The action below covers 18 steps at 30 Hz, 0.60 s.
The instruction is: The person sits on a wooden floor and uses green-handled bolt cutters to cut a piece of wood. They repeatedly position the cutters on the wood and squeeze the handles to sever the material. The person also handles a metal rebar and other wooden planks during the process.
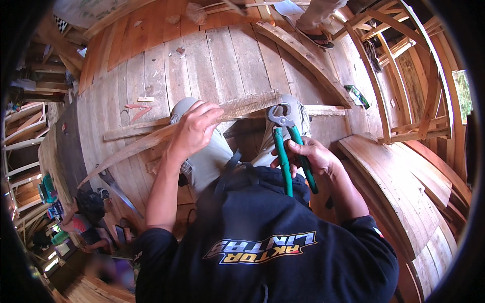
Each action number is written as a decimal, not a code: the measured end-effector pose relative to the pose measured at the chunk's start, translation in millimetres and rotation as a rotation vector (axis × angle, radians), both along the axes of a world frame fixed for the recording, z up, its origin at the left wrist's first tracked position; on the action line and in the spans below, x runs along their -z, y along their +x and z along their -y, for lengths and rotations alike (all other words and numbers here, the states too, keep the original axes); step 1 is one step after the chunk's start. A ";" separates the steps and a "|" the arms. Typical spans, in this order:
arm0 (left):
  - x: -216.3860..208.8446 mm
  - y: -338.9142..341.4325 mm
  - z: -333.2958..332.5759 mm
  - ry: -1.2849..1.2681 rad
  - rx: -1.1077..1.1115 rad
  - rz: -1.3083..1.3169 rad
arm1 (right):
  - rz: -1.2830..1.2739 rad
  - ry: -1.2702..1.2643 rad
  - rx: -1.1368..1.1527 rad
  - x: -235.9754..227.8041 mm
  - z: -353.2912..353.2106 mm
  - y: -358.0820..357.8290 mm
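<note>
A long, thin, curved strip of wood point(247, 105) lies across my knees, its tapered end reaching to the left. My left hand point(194, 129) is closed over it near the middle, fingers wrapped on its upper edge. In my right hand point(316, 155) is a pair of pincers point(281, 122) with green handles and a metal head. The handles stand spread apart, with my fingers around them. The head of the pincers is close to the strip's right end; whether they touch, I cannot tell.
Beneath my knees runs a wooden batten point(136, 130). A handsaw point(118, 189) and a reddish tool point(139, 112) lie on the plank floor at left. A thick beam point(303, 60) is ahead right, near another person's foot point(318, 39). Curved boards point(394, 187) lie at right; people sit lower left.
</note>
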State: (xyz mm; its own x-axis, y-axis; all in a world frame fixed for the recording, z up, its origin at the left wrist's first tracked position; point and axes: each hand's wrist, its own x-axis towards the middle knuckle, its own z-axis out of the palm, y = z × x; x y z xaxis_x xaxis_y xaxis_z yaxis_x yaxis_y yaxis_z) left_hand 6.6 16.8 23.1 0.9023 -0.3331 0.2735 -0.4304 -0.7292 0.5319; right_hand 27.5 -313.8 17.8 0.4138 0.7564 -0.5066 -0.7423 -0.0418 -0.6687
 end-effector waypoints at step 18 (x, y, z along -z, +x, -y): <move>-7.2 17.2 -0.7 -0.018 0.015 -0.035 | 0.084 -0.029 0.141 5.1 -22.0 -5.6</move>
State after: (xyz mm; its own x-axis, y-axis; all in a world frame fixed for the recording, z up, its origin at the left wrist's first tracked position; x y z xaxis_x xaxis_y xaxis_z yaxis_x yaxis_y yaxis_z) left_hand 23.9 17.5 30.2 0.9063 -0.3420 0.2484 -0.4224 -0.7129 0.5597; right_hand 21.9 -291.8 12.7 0.5568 0.6734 -0.4863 -0.6836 0.0389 -0.7288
